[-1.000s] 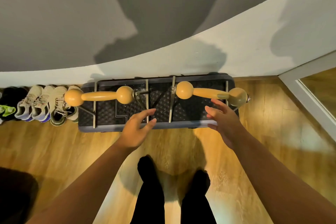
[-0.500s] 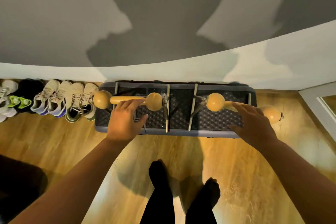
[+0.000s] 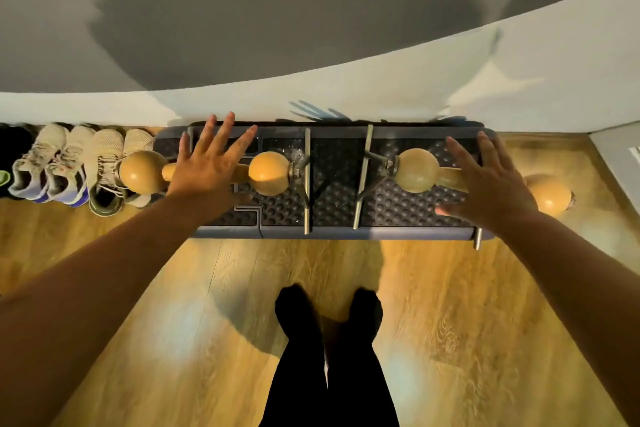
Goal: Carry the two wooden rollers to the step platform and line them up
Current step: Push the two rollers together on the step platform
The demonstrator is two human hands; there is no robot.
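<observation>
Two wooden rollers with ball ends and metal stands lie end to end on the dark studded step platform against the wall. The left roller overhangs the platform's left end; the right roller overhangs the right end, and its outer ball sticks out over the floor. My left hand is spread flat over the left roller's shaft with fingers apart. Above the right roller's shaft my right hand is also spread flat. Both shafts are hidden under the hands.
A row of sneakers lines the wall left of the platform, touching the left roller's outer ball. The white and grey wall runs right behind. A white frame stands at the right. My legs stand on the wooden floor.
Both hands have opened from resting on the roller shafts to flat, spread fingers over them. The view has come closer to the platform. The rollers look unmoved.
</observation>
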